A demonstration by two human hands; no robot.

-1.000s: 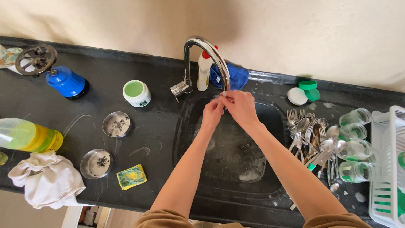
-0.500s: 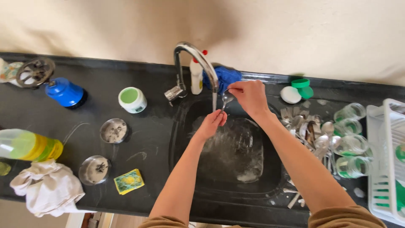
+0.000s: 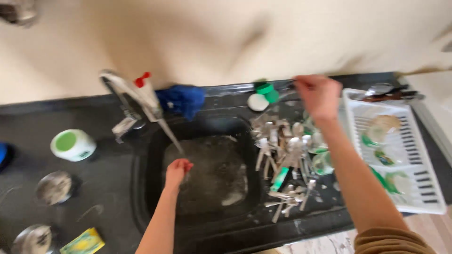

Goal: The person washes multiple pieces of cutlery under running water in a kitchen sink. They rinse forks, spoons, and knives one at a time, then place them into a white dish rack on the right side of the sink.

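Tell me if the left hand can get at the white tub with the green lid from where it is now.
Probably yes. The left hand is over the sink, and the white tub with the green lid stands uncovered on the counter to its left; only the sink's rim lies between them.

Motion blur smears the tap (image 3: 134,106) and cutlery pile (image 3: 282,150); whatever the right hand (image 3: 319,95) grips stays unreadable, and 2 metal lids (image 3: 33,237) sit half-cropped.
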